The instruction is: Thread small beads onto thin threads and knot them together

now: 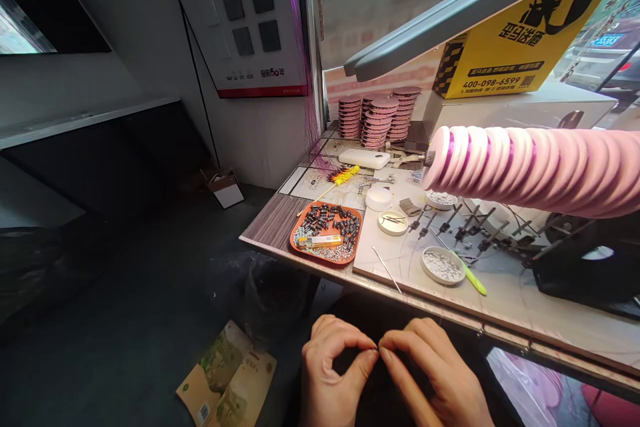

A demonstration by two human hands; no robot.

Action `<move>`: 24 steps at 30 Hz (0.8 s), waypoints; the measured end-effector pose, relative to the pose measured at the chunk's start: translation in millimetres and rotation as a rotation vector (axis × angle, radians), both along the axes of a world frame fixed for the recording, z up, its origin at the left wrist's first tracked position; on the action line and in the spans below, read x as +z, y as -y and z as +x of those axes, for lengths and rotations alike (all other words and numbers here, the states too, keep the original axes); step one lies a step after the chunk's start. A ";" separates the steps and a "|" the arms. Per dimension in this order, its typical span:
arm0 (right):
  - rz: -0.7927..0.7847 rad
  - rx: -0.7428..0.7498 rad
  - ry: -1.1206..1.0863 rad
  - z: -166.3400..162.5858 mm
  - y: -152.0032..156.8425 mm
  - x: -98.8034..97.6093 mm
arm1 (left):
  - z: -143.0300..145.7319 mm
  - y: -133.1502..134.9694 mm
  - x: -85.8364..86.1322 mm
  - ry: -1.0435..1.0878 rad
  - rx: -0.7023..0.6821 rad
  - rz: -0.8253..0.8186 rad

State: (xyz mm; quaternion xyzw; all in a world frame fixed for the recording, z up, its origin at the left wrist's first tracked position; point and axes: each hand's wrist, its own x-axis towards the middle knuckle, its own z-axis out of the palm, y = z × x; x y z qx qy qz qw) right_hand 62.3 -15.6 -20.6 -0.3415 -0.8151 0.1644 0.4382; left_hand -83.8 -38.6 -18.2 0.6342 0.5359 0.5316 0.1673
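Low in the view, in front of the table edge, my left hand (340, 367) pinches thumb against forefinger. My right hand (425, 367) is pinched too, its fingertips almost meeting those of the left. Whatever lies between the fingertips is too small to make out; a tiny dark speck shows there. Nearest on the table are a thin white stick (387, 270), an orange tray (357, 250) of small dark cylinders and silvery bits, a round dish (444, 267) of white pieces, and a tool with a lime-green handle (475, 280).
A stack of pink discs (530, 163) on a horizontal rod juts in from the right. More pink discs (377, 121) stand in piles at the back. A grey lamp arm (475, 17) crosses overhead. Cardboard (230, 373) lies on the floor at left, near a plastic-lined bin (275, 290).
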 end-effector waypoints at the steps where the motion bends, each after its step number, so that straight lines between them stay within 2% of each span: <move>1: 0.000 0.002 0.006 0.0 -0.1 0.1 | -0.1 -0.3 0.1 -0.012 -0.001 -0.001; 7: 0.023 -0.005 0.025 -0.3 -0.1 2.3 | -2.0 -0.4 -1.2 -0.060 -0.003 0.033; 16: 0.059 -0.030 0.098 -1.7 1.8 -0.4 | -9.2 4.0 -1.2 -0.374 0.015 0.090; 24: 0.064 -0.021 0.094 -0.9 -0.3 2.3 | -7.9 3.8 -1.0 -0.372 0.027 0.098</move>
